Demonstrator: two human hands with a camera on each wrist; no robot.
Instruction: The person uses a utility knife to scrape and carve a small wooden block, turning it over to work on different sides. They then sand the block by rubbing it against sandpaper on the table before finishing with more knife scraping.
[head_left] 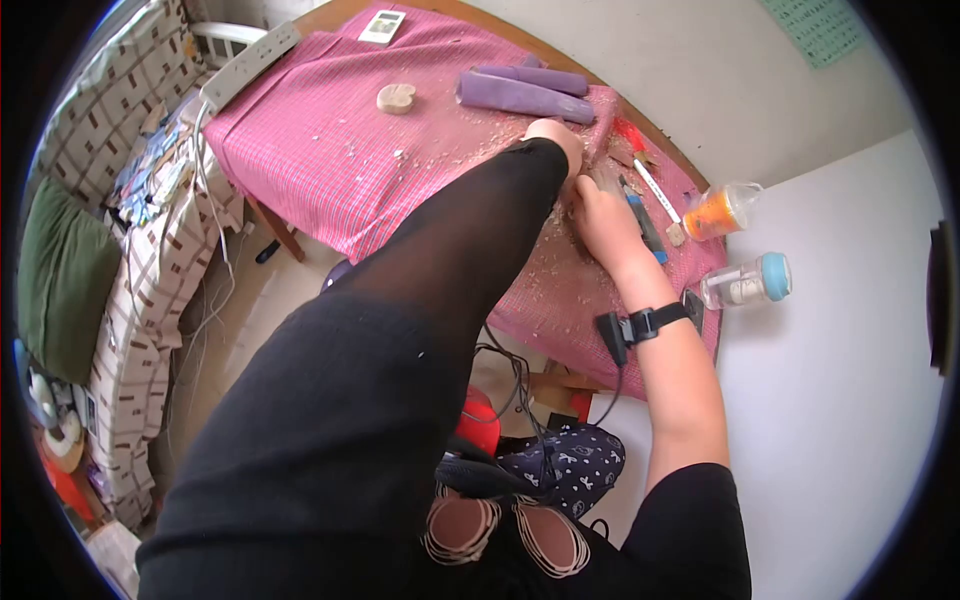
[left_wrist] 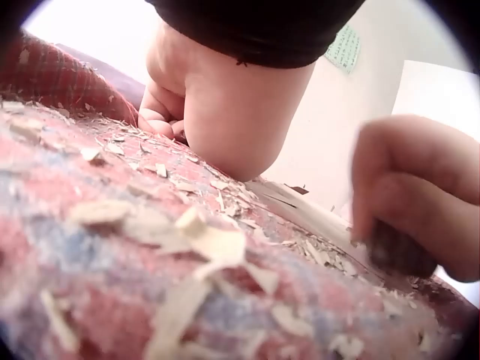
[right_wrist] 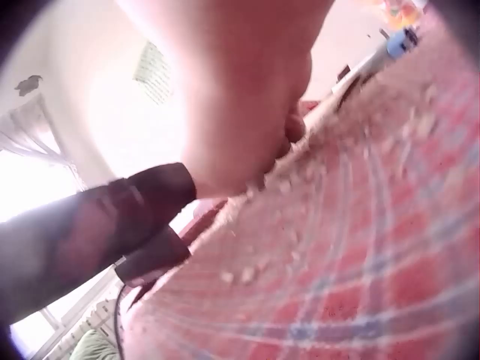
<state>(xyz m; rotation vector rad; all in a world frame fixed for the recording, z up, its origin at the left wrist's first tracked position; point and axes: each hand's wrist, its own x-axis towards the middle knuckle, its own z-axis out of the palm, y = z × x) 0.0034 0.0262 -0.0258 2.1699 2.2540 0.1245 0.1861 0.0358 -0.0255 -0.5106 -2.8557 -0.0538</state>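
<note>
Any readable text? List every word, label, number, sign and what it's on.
None legible.
Green sheet on wall: rows of marks, too small to read.
White stick: dark marks, too small.
Orange cup: any print too blurred.
White device: display too small.

A black sleeve, opaque at lower left, turns sheer toward mid-frame, while a short black sleeve fills lower right, below a black wrist strap with boxy camera and thin dark cable.
</note>
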